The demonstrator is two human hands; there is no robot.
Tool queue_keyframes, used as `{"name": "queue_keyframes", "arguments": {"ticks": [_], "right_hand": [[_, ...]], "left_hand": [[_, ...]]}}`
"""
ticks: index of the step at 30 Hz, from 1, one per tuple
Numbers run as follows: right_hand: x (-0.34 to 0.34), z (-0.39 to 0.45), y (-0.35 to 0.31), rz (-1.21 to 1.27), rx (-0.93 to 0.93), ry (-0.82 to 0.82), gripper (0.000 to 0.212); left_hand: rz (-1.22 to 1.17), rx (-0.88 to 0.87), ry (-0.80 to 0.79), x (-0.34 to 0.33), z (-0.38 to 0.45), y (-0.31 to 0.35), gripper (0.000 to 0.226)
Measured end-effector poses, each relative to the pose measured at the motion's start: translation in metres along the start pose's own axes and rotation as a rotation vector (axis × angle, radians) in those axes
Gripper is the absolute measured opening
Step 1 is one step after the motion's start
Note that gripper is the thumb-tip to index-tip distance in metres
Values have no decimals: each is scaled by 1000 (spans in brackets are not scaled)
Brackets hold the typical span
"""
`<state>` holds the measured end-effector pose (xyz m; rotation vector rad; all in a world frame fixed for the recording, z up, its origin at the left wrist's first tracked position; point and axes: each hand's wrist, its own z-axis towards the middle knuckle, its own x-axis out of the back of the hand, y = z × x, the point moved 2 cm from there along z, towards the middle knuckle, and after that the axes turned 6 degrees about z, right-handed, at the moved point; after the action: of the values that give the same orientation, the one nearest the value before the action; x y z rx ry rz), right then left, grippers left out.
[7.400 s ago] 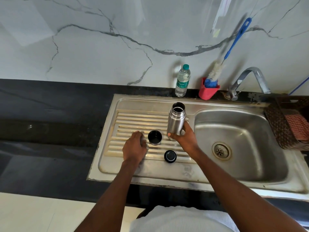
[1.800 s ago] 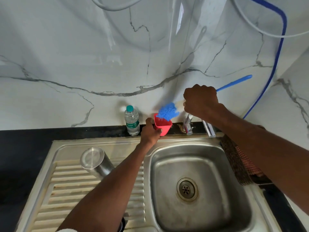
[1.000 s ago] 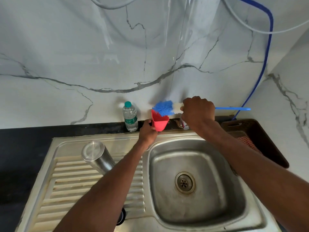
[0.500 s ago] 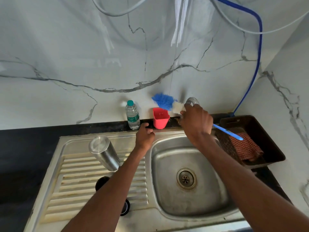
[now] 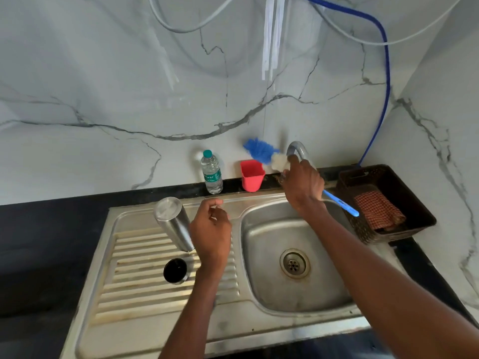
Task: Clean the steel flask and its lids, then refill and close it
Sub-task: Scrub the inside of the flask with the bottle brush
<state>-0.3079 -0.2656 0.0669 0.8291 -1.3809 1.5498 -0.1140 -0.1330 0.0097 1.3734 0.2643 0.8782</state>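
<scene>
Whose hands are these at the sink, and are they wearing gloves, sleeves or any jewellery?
They belong to a person, not a machine. Both the left hand and the right hand are bare, with no gloves. The forearms are uncovered as far as the picture shows, so no sleeves appear. No watch, bracelet or ring is visible on either one.

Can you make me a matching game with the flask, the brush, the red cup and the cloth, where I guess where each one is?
Things:
1. flask
2. brush
3. red cup
4. cloth

Places:
A. in the brown basket
B. in the right hand
C. upside down on the drainboard
D. on the counter by the wall, beside the water bottle

Pairs: 1-C, 2-B, 3-D, 4-A
</scene>
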Motion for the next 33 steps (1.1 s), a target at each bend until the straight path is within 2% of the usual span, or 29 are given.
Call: {"name": "queue_keyframes", "arguments": {"ticks": [4,9,11,14,16,18,20,23,27,30,33], "right_hand": [[1,-10,-13,-54,44,19,51],[4,-15,-21,-67,42,33,52],[5,-17,-19,0,11,50,53],[10,-31,-13,246,-129,58,41],[8,-49,-4,417,-244,48,36],[-1,-72,7,523,-328,22,37],[-18,-97,19,557,-350,-29,41],[-52,-128,40,560,-368,-160,47],[-71,-155,56,426,-362,-248,47],[-70,-164,66,402,-353,-261,45],[-69,-170,82,380,-345,-265,44]], "left_hand": [[-29,-187,132,31,-14,4,22],[-128,-201,279,65,-13,8,18],[-135,-172,371,80,-9,8,19],[-58,-119,450,104,-3,-6,29],[41,-68,407,115,3,-26,48],[136,14,251,118,8,-49,68],[176,141,55,114,11,-69,92],[144,240,-89,103,15,-81,111],[6,276,-192,87,20,-82,104],[-49,313,-209,77,28,-90,85],[-28,293,-151,72,38,-100,60]]}}
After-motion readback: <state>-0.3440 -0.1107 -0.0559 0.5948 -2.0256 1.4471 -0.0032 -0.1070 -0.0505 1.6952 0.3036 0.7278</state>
